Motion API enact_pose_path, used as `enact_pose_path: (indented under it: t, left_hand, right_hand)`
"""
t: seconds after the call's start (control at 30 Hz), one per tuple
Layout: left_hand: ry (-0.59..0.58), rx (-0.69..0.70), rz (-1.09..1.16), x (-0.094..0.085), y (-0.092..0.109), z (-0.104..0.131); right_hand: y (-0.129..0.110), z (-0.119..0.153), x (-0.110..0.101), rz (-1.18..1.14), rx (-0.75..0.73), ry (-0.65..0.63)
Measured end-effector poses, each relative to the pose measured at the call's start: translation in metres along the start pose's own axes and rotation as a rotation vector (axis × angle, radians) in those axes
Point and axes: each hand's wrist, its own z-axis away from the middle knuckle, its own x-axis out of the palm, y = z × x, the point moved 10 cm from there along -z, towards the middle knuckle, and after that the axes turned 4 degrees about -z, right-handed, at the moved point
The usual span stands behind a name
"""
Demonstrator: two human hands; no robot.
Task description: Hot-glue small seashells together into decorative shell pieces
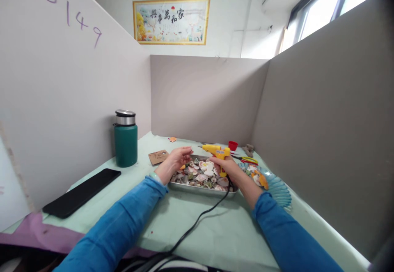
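In my right hand (pixel 227 167) is a yellow hot glue gun (pixel 217 150), its nozzle pointing left toward my other hand. A black cord runs from its handle down to the table's front edge. My left hand (pixel 177 161) pinches a small pale piece (pixel 191 149) at the fingertips, a short way from the nozzle; its kind is too small to make out. Below both hands lies a metal tray (pixel 197 189) heaped with mixed seashells (pixel 201 175). Part of the tray's contents is hidden behind my hands.
A green bottle (pixel 126 144) and a black phone-like slab (pixel 83 192) are at left, near a brown card (pixel 158 157). At right sit a blue shell-shaped dish (pixel 280 190), yellow-handled pliers (pixel 248 160) and a red cup (pixel 233 145). Grey partitions (pixel 209 95) enclose the table.
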Motion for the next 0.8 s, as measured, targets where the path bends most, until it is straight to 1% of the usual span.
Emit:
enact_pose_path:
  t: [0.07,0.13,0.23,0.3,0.37,0.47,0.53,0.63,0.67,0.77,0.8]
  left_hand:
    - [0.060,0.007,0.018,-0.007,0.000,-0.003]
    - [0.086,0.011,0.026,-0.011,0.000,-0.004]
    - [0.100,0.010,0.027,-0.013,0.000,-0.006]
    - [0.101,0.011,0.025,-0.014,0.000,-0.006]
    - [0.100,0.016,0.026,-0.014,0.000,-0.007]
    - [0.093,0.022,0.027,-0.014,0.000,-0.009]
    - [0.084,0.028,0.028,-0.014,0.000,-0.009]
    - [0.075,0.044,0.028,-0.013,0.001,-0.009]
    - [0.074,0.047,0.027,-0.013,0.002,-0.008]
    - [0.079,0.049,0.023,-0.014,0.003,-0.008]
    - [0.082,0.048,0.022,-0.014,0.003,-0.007]
  right_hand:
    - [-0.005,-0.002,-0.007,0.264,-0.019,0.051]
    - [-0.014,-0.003,-0.011,0.554,-0.056,0.075]
    - [-0.024,0.000,-0.017,0.964,-0.019,0.119]
    - [-0.029,0.005,-0.013,1.156,-0.012,0.077]
    - [-0.030,0.010,-0.001,1.270,-0.026,-0.019]
    - [-0.025,0.016,0.014,1.360,-0.021,-0.136]
    - [-0.019,0.018,0.020,1.372,-0.005,-0.218]
    - [-0.012,0.019,0.021,1.293,0.004,-0.368]
    - [-0.013,0.018,0.019,1.254,0.006,-0.396]
    - [-0.026,0.007,0.011,1.169,-0.038,-0.370]
    - [-0.030,0.002,0.015,1.146,-0.067,-0.385]
